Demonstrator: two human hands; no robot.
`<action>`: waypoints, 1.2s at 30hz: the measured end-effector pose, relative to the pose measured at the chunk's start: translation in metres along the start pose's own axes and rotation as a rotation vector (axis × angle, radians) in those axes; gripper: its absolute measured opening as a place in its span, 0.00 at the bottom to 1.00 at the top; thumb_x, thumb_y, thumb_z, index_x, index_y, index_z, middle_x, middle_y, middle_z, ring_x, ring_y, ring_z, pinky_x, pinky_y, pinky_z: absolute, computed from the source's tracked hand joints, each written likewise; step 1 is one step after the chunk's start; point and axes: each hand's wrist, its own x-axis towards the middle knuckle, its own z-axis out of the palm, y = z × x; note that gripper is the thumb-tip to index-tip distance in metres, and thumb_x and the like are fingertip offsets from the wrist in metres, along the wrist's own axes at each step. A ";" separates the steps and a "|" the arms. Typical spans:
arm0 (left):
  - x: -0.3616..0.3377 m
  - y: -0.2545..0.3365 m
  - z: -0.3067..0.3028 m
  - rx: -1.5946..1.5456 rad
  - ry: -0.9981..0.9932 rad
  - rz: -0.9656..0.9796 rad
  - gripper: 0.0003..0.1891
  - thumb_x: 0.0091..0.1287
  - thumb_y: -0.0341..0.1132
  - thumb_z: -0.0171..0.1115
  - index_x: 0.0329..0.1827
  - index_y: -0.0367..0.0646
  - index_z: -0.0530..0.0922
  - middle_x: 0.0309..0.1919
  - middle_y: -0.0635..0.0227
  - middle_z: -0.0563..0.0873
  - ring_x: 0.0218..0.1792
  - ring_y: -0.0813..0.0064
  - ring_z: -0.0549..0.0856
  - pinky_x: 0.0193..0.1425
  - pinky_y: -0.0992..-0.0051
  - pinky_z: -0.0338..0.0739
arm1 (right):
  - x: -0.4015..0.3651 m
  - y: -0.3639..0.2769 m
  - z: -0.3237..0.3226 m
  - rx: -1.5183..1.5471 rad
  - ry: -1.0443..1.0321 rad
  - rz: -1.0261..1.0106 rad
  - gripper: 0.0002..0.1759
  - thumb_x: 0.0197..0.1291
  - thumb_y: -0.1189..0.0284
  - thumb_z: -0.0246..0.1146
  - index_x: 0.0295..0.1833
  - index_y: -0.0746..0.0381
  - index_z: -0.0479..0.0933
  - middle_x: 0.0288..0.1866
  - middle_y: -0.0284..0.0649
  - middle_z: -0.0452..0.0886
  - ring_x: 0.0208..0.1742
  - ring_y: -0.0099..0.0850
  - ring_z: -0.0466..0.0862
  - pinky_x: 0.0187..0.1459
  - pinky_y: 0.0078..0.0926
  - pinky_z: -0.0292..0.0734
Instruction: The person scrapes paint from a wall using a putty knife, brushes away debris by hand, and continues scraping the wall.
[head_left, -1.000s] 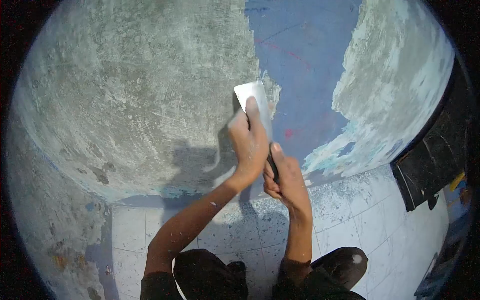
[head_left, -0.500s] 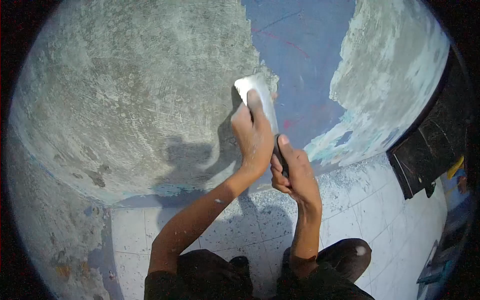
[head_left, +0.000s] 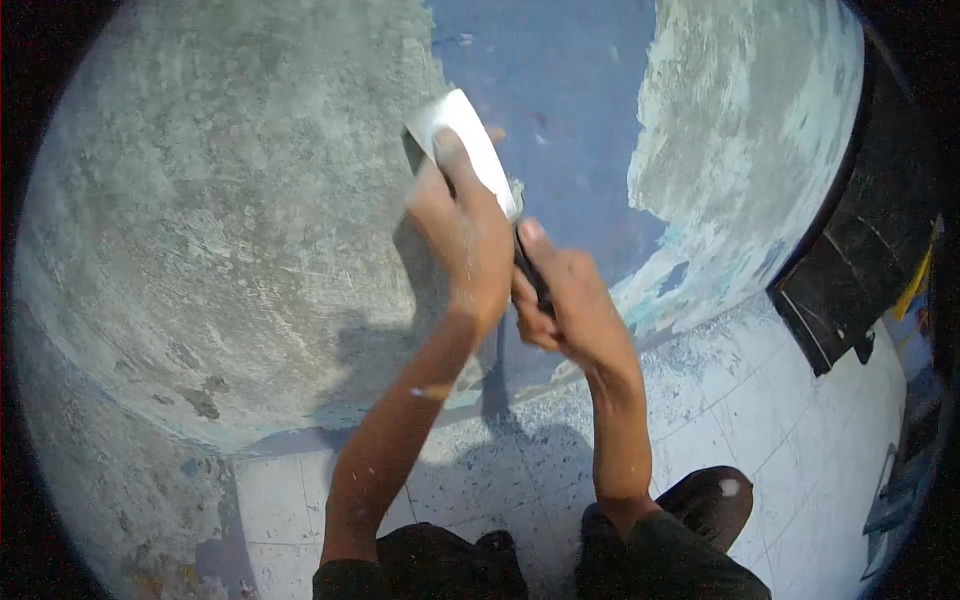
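A wide metal scraper (head_left: 481,150) with a dark handle lies against the wall, its blade at the left edge of the blue paint (head_left: 570,140). My left hand (head_left: 465,225) grips the blade, thumb pressed on its face. Around the dark handle (head_left: 533,280), lower down, the fingers of my right hand (head_left: 575,300) are wrapped, with the thumb along it. Bare grey plaster (head_left: 250,200) spreads to the left of the blade. Small flakes are on my forearms.
White floor tiles (head_left: 280,500) strewn with paint chips meet the wall's foot. My knees in dark clothing (head_left: 715,505) show at the bottom. A black panel-like object (head_left: 850,260) stands at the right, beside something yellow (head_left: 915,285).
The scraper and both hands have moved up and left in the view, with the blade higher along the blue paint's edge. The view has also shifted a little.
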 end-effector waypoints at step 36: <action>0.048 0.042 -0.010 0.160 -0.035 0.158 0.29 0.77 0.47 0.39 0.38 0.33 0.86 0.19 0.63 0.82 0.22 0.74 0.78 0.30 0.68 0.72 | 0.006 -0.036 0.043 0.183 0.036 -0.082 0.29 0.73 0.47 0.47 0.24 0.57 0.63 0.11 0.28 0.57 0.08 0.17 0.52 0.11 0.17 0.47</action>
